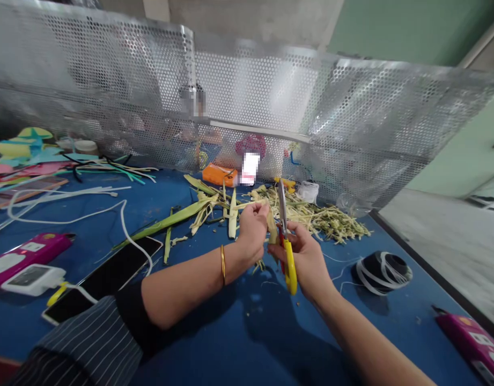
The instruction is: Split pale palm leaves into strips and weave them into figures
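My left hand [252, 230] is closed in a pinch on a pale, dry leaf strip [272, 228], which hangs down between my two hands. Held in my right hand [305, 257] is a pair of scissors [289, 262] with yellow and red handles, its blades pointing up and away from me. The fingers of my right hand also come close to the strip's lower end; whether they touch it I cannot tell. Just beyond my hands lies a heap of pale green and straw-coloured stalks [331, 220]. Long green leaves [170, 219] are spread left of it.
A perforated metal screen [255, 80] stands along the back, with a person behind it. On the right are a black spool [381, 272] wound with white string and a magenta box [472, 343]. Leftward lie a dark phone [105, 276], a white cable [124, 225] and an orange packet [219, 175] farther back.
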The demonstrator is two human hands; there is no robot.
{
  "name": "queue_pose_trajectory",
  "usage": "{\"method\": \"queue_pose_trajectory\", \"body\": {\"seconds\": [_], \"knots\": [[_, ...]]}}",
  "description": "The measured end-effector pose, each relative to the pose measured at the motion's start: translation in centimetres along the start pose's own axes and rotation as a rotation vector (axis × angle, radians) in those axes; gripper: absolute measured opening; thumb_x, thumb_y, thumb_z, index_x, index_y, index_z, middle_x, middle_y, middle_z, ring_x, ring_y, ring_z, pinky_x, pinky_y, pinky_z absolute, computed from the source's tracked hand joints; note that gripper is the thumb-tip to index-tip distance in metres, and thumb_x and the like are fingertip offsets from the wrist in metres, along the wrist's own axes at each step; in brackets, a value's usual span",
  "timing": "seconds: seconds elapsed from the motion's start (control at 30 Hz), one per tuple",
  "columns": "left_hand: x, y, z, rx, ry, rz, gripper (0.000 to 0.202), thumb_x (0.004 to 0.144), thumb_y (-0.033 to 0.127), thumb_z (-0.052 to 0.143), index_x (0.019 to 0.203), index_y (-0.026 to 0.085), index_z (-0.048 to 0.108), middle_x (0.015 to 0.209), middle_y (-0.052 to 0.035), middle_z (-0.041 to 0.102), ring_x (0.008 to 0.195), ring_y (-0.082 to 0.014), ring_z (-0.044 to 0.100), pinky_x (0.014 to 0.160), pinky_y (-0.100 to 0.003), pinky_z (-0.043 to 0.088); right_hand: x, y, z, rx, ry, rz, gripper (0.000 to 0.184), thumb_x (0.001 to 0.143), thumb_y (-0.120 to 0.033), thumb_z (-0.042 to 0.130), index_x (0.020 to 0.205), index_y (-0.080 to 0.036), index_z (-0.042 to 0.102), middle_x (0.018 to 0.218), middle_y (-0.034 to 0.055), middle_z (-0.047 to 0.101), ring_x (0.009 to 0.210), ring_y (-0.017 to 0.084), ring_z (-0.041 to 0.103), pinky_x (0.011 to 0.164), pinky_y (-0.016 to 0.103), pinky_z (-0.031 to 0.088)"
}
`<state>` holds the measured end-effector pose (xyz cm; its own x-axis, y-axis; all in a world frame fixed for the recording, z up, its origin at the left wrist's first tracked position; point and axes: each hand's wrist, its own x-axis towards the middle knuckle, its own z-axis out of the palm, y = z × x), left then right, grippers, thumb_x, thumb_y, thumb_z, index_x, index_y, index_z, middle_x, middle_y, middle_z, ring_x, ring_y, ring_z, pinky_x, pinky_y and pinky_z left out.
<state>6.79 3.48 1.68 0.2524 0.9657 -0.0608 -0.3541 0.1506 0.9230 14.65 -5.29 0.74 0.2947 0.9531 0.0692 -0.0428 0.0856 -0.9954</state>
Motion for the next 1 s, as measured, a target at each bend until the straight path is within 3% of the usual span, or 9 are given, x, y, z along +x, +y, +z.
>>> {"method": "queue_pose_trajectory", "body": {"seconds": [0.1,0.23,0.43,0.57,0.7,0.8,0.9,1.0], "knots": [[0.1,0.6,0.0,-0.088,0.039,0.000,0.016,0.080,0.023,0.067,0.076,0.017,0.053,0.063,0.0038,0.055,0.051,-0.0074,0.052,0.054,-0.022,0.044,0.2,0.0,-0.6,0.057,0.048,-0.001,0.049,0.056,-0.029,0.085,0.097,-0.024,0.058,0.065,-0.0073,0.061,0.045,0.009,0.053,0.044,0.023,0.045],[0.8,2.0,-0.4,-0.084,-0.044,-0.103,0.010,0.078,0.010,0.066,0.074,0.014,0.058,0.067,0.0005,0.061,0.055,-0.0074,0.057,0.058,-0.022,0.047,0.8,-1.0,-2.6,0.110,0.147,-0.034,0.053,0.055,-0.032,0.086,0.100,-0.023,0.059,0.069,-0.0057,0.060,0.051,0.012,0.058,0.044,0.023,0.047],[1.6,3.0,-1.2,-0.008,-0.143,-0.239,0.009,0.081,0.017,0.067,0.073,0.014,0.062,0.067,-0.0039,0.065,0.061,-0.0120,0.062,0.057,-0.024,0.048,1.6,-1.9,-5.1,0.010,0.116,-0.047,0.047,0.062,-0.035,0.081,0.102,-0.023,0.060,0.057,-0.0069,0.055,0.045,0.010,0.051,0.041,0.022,0.040],[1.9,3.0,-1.4,0.071,-0.188,-0.248,0.013,0.083,0.016,0.063,0.071,0.012,0.062,0.065,-0.0055,0.064,0.058,-0.0104,0.061,0.055,-0.022,0.045,2.0,-2.0,-5.9,-0.088,0.084,-0.037,0.048,0.056,-0.030,0.084,0.098,-0.022,0.061,0.054,-0.0079,0.054,0.042,0.008,0.045,0.040,0.020,0.033],[2.5,2.8,-1.8,0.208,-0.202,-0.225,0.011,0.081,0.015,0.064,0.070,0.013,0.065,0.061,-0.0033,0.063,0.053,-0.0097,0.058,0.050,-0.020,0.040,2.2,-2.4,-6.5,-0.107,0.058,-0.086,0.047,0.054,-0.027,0.084,0.095,-0.023,0.062,0.056,-0.0080,0.056,0.045,0.008,0.045,0.044,0.021,0.035],[3.1,3.0,-2.2,0.356,-0.229,-0.143,0.014,0.081,0.023,0.064,0.072,0.015,0.071,0.065,-0.0051,0.067,0.057,-0.0135,0.060,0.051,-0.023,0.040,2.0,-2.7,-6.6,-0.150,0.027,-0.098,0.045,0.055,-0.027,0.083,0.095,-0.023,0.062,0.058,-0.0074,0.056,0.046,0.009,0.046,0.045,0.023,0.037],[3.1,3.3,-2.4,0.512,-0.269,0.154,0.015,0.077,0.033,0.068,0.072,0.020,0.074,0.076,-0.0047,0.072,0.072,-0.0169,0.064,0.061,-0.023,0.043,1.7,-2.8,-6.3,-0.195,-0.036,-0.091,0.041,0.057,-0.027,0.082,0.094,-0.023,0.063,0.061,-0.0068,0.055,0.046,0.008,0.045,0.043,0.022,0.037],[2.5,3.3,-2.3,0.631,-0.508,0.360,0.013,0.068,0.035,0.074,0.070,0.022,0.075,0.077,-0.0033,0.073,0.078,-0.0187,0.064,0.066,-0.023,0.044,1.6,-2.9,-6.1,-0.212,-0.105,-0.083,0.038,0.059,-0.028,0.080,0.092,-0.023,0.063,0.061,-0.0066,0.055,0.045,0.008,0.045,0.041,0.022,0.037]]}}
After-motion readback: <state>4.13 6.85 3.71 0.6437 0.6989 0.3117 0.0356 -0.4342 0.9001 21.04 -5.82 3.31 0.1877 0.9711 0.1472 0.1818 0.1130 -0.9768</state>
